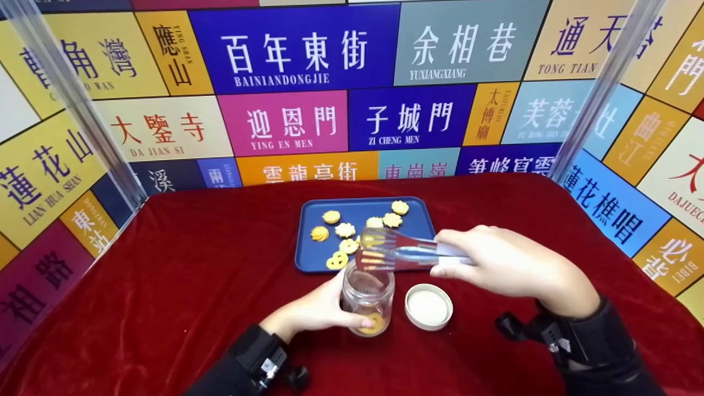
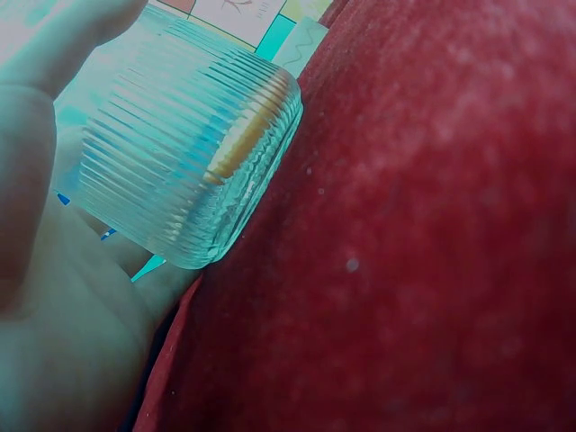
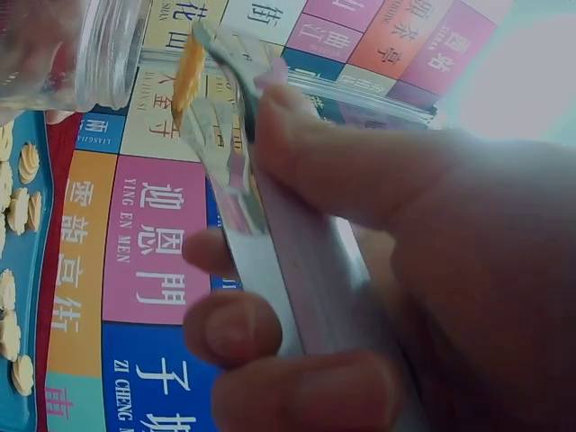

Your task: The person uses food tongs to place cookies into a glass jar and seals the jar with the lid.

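My left hand (image 1: 311, 312) grips a ribbed clear glass jar (image 1: 379, 301) round its side, thumb across the front. The jar stands uncapped on the red cloth, and a golden cookie (image 2: 243, 148) lies at its bottom. In my right hand (image 1: 509, 264) is a pair of metal tongs (image 1: 410, 253), squeezed between thumb and fingers. Another cookie (image 3: 187, 83) is pinched in the tongs' tips, as the right wrist view shows. Those tips are over the jar's mouth in the head view, blurred there.
Behind the jar lies a blue tray (image 1: 363, 206) with several cookies (image 1: 319, 234) of different shapes. A round pale lid (image 1: 429, 307) sits right of the jar. Red velvet cloth (image 1: 181, 286) covers the table, backed by colourful sign panels (image 1: 291, 122).
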Available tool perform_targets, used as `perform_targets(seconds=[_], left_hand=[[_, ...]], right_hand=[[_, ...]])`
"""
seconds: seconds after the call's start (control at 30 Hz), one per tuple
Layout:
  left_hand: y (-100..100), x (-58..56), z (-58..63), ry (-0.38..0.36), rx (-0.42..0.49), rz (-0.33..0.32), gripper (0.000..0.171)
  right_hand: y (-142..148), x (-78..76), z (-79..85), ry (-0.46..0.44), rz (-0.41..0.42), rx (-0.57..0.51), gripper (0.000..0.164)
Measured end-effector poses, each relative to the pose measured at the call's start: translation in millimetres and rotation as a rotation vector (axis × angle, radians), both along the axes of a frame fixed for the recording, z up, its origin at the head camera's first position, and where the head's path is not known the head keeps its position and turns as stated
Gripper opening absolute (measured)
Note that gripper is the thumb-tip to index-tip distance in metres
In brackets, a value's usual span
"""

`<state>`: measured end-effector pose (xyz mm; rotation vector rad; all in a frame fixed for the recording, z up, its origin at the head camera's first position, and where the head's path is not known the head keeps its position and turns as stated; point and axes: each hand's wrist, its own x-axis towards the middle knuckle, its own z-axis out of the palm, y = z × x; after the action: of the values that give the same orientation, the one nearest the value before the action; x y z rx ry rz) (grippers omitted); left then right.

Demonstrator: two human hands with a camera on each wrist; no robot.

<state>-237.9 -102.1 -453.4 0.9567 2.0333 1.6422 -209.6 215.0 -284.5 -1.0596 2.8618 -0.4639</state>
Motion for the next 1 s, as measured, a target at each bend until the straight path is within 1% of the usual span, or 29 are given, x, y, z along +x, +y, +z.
perform_targets(seconds=[0.13,0.23,0.57,0.73,1.0], left_hand=[[-0.8,1.2,1.0,-0.019,-0.016,0.005,0.09],[-0.9,1.5,1.3,-0.024,-0.017,0.004,0.091],[-0.8,1.3,1.6,-0.017,-0.013,0.004,0.095],[-0.9,1.4,1.1,-0.019,-0.007,0.008,0.096],[-1.3,2.1,1.7,-0.012,-0.005,0.005,0.093]], right_hand=[[-2.2,-0.8,-1.9,-0.047,0.057,0.0,0.029],[-2.9,-1.7,-3.4,-0.06,0.078,0.007,0.03],[-3.5,-2.8,-5.2,-0.05,0.085,0.018,0.024],[-5.0,-2.6,-5.3,-0.05,0.09,0.026,0.026],[-4.5,-2.8,-6.1,-0.055,0.08,0.045,0.031]])
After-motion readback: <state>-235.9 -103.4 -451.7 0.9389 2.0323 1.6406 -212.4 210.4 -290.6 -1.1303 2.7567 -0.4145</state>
